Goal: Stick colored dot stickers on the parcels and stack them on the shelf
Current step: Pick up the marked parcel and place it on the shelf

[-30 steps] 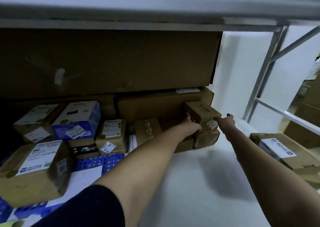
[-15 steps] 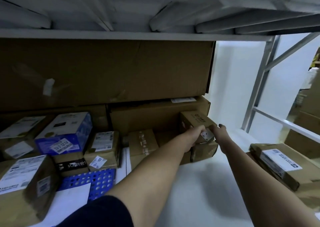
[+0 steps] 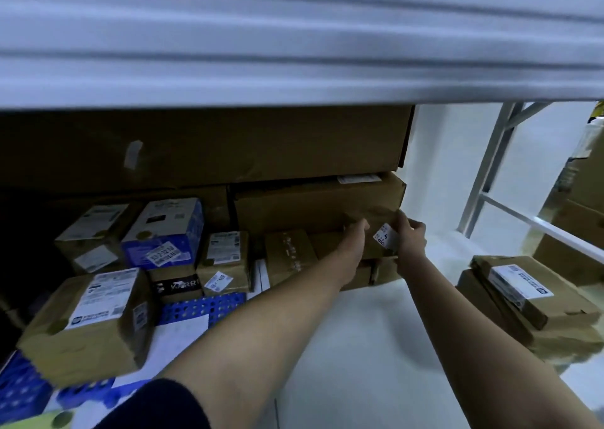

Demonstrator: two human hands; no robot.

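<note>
Parcels of brown cardboard crowd the white shelf (image 3: 353, 347), and the nearest is a taped, slightly crumpled carton (image 3: 88, 324) at lower left with a large white shipping label on top, lying partly on a blue perforated plastic crate (image 3: 202, 307). A dark sleeve (image 3: 157, 405) shows at the bottom edge, and both bare forearms reach forward over the smooth shelf board. At the right edge lies a flat, long box (image 3: 532, 297) with a white label, stacked on other flat cardboard.

Further in, a glossy blue and white box (image 3: 163, 232) sits on top of smaller cartons, beside a squat brown box (image 3: 225, 258) bearing two labels. A narrow taped carton (image 3: 287, 255) stands just right of it.

Both hands hold a small brown parcel (image 3: 376, 229) at the back of the shelf: the left hand (image 3: 353, 235) presses its near left side, though whether its fingers curl round it cannot be told, and the right hand (image 3: 410, 235) grips the right edge with curled fingers, next to a small white tag. The parcel rests on another low box and touches the long carton (image 3: 313, 206) behind it. Above that lies a very wide, creased cardboard box (image 3: 202, 144), under the blurred pale underside of the upper shelf (image 3: 294, 36). A grey metal frame (image 3: 483, 173) rises at right.
</note>
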